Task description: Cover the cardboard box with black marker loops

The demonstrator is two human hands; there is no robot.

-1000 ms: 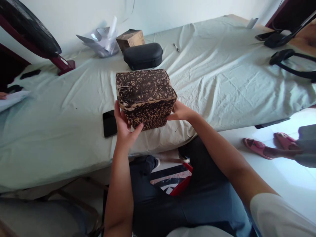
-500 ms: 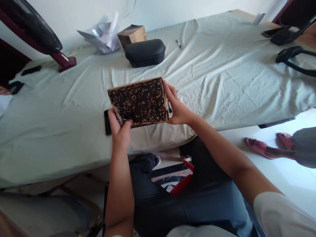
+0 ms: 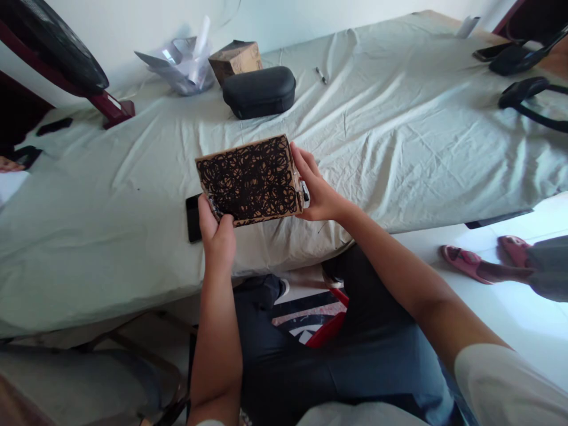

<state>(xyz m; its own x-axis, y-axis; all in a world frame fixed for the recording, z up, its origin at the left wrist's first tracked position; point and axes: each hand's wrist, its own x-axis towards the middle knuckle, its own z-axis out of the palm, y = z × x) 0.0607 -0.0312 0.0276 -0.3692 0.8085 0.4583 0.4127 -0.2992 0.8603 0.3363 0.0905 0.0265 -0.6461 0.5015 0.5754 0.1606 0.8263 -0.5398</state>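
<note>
A cardboard box (image 3: 249, 181) covered in black scribbles is held up above the near edge of the sheet-covered table (image 3: 377, 130), one scribbled face turned to me. My left hand (image 3: 216, 234) grips its lower left corner, fingers wrapped round it. On the right side my right hand (image 3: 316, 190) clasps the box's edge, and a small white-and-black object pokes out between the fingers and the box. A black phone (image 3: 193, 218) lies flat on the sheet just left of my left hand.
Farther back lie a black hard case (image 3: 260, 92), a small brown box (image 3: 235, 58), crumpled clear plastic (image 3: 180, 62) and a pen (image 3: 320, 75). A fan (image 3: 57, 56) stands at far left. Black gear (image 3: 523, 77) sits far right. Another person's feet in pink sandals (image 3: 479, 260) are at right.
The box was tipped up from resting with its top showing to one broad face turned towards me. My right hand shifted up along its right edge; little moved in the last half second.
</note>
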